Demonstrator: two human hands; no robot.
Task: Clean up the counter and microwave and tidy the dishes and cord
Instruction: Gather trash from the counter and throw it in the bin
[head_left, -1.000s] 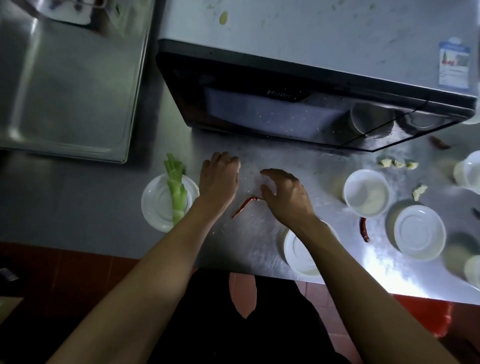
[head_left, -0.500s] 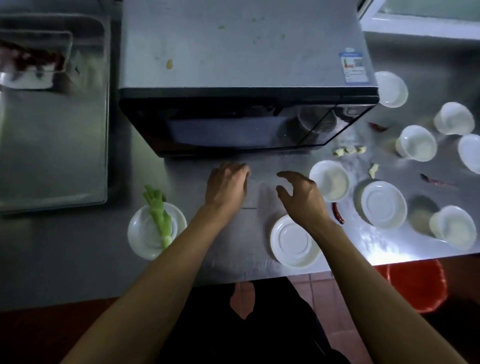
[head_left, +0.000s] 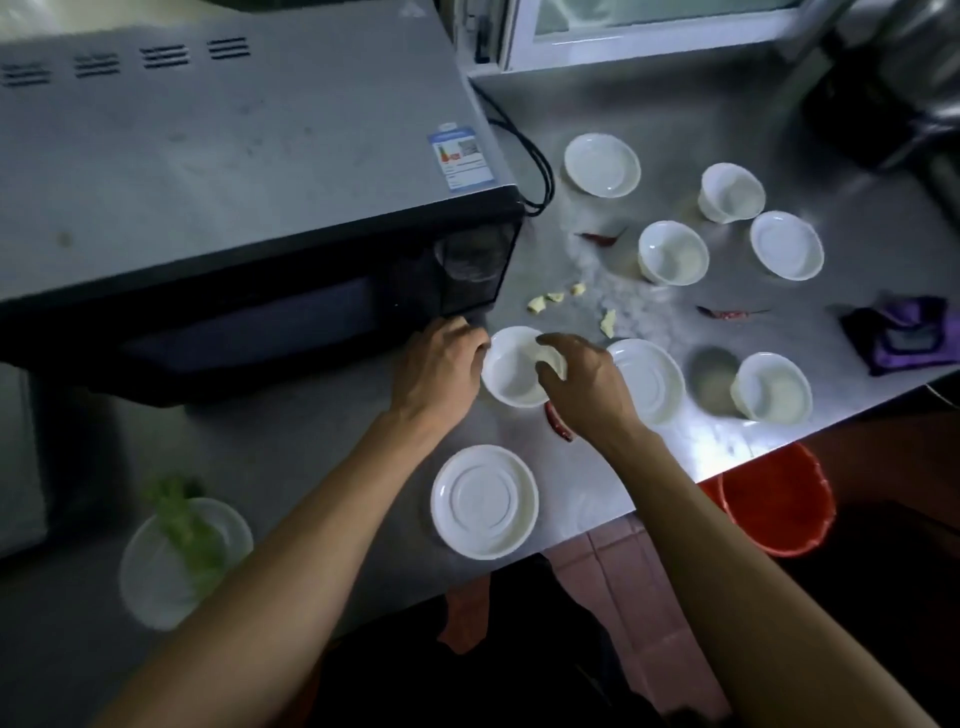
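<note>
Head view: I look down on a steel tabletop (head_left: 675, 130) with the microwave (head_left: 234, 182) at the left and white dishes scattered to its right. My left hand (head_left: 441, 371) rests by the microwave's front corner, fingers curled against the near bowl (head_left: 511, 374) — whether they grip its rim or only touch it I cannot tell. My right hand (head_left: 582, 384) hovers over the same bowl with fingers bent; something small and pale seems pinched at the fingertips, but the blur leaves me unsure.

Scraps lie about: pale bits (head_left: 550, 299) just beside the microwave, a red chilli (head_left: 558, 423) half under my right wrist, two more chillies (head_left: 602, 238) farther out. A saucer (head_left: 483, 501) sits near the tabletop's edge, and a plate with greens (head_left: 182, 540) at the lower left. The cord (head_left: 535, 171) loops loose behind the microwave, and a purple cloth (head_left: 898, 332) lies at the far right. A red bin (head_left: 774, 499) stands below the edge.

My reading: I am gathering scraps into the near bowl — early in the job, with dishes unstacked, cord untidied, white powder unwiped. Next calls for picking up the chilli at my wrist and the pale bits, without tipping the bowl.
</note>
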